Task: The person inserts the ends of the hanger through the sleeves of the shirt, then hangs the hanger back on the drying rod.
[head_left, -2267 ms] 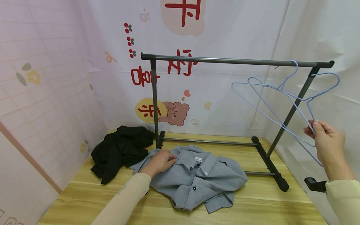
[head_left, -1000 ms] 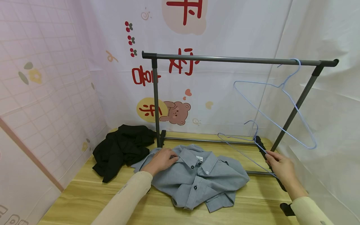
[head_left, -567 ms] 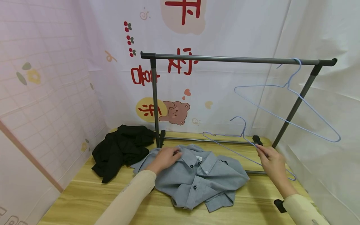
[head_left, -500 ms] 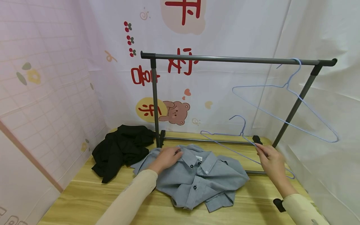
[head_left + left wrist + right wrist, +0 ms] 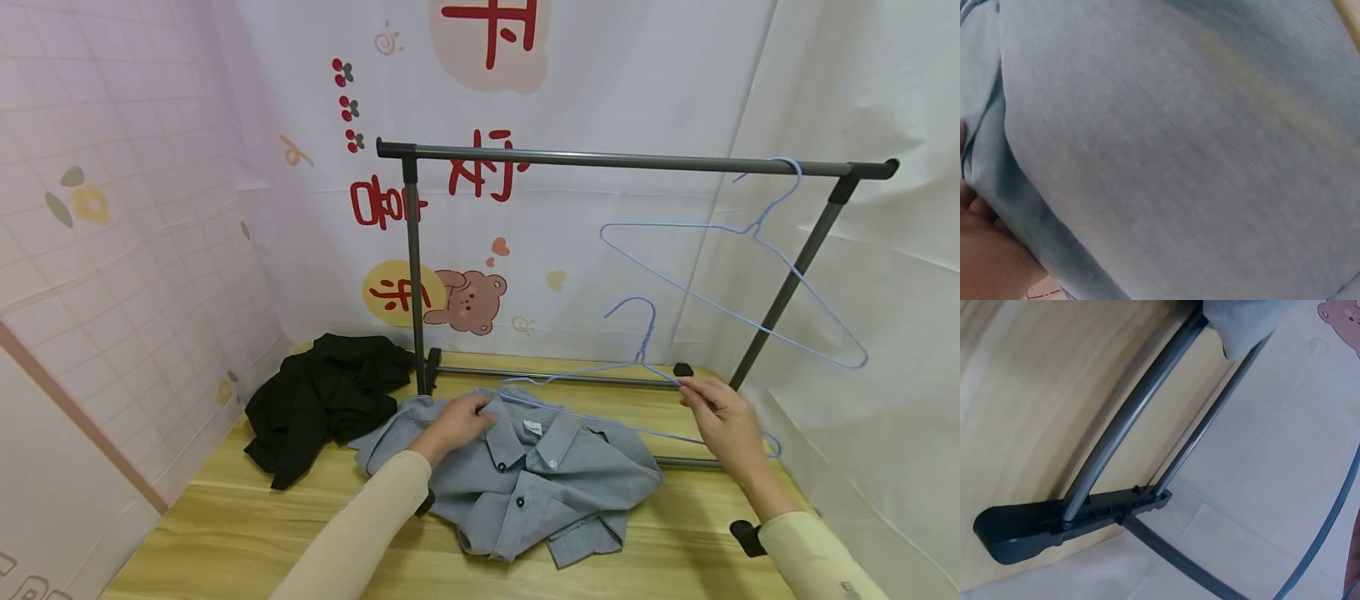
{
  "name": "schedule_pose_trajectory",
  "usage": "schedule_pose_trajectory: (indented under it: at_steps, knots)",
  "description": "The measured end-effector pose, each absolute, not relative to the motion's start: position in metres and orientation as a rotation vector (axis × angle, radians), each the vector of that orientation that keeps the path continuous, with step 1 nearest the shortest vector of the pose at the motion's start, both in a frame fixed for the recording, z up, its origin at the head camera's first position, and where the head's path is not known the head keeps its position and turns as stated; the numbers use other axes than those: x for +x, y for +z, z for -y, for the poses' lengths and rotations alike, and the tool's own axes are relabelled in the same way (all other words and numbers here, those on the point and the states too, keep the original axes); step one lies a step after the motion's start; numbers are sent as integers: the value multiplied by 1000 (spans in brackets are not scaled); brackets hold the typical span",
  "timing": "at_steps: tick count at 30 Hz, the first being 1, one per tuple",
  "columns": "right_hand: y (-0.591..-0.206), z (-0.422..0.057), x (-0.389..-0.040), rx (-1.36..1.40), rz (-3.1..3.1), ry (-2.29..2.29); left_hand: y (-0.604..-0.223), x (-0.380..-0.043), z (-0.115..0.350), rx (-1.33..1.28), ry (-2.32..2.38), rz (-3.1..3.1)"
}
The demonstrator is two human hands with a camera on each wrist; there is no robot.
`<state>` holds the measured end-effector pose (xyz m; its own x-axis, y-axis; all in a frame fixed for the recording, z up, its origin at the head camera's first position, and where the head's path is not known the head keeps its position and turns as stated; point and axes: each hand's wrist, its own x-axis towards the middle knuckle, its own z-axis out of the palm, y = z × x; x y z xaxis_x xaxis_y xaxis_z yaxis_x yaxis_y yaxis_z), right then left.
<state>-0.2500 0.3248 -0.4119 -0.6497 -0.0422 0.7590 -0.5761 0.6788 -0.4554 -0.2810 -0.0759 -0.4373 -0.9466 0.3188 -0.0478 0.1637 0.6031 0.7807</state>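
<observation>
My left hand [image 5: 459, 425] grips shirt [image 5: 573, 493] by collar [image 5: 504, 440]; right hand [image 5: 727, 427] pinches hanger [image 5: 641, 357]. I'd lift collar's left edge, ease hanger's left tip in low.

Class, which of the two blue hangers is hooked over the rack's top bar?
The upper hanger, hooked over the top bar near its right end. The lower hanger is off the bar, pinched by the right hand.

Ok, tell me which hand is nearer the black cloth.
The left hand. It is on the shirt, a little to the right of the black cloth; the right hand pinches the lower hanger, much farther right.
</observation>
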Motion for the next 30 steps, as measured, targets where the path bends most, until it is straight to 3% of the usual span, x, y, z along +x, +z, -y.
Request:
schedule_pose_trajectory:
  at_steps: [14, 22, 30]
  knots:
    - [-426, -336, -253, 432, 2351, 940, -436, -287, 92, 370, 1519, -2551]
    - [-432, -289, -264, 451, 2404, 1006, -431, -284, 91, 429, 1454, -2564]
    - [-435, -245, -275, 387, 2424, 995, -428, -285, 93, 321, 1459, -2625]
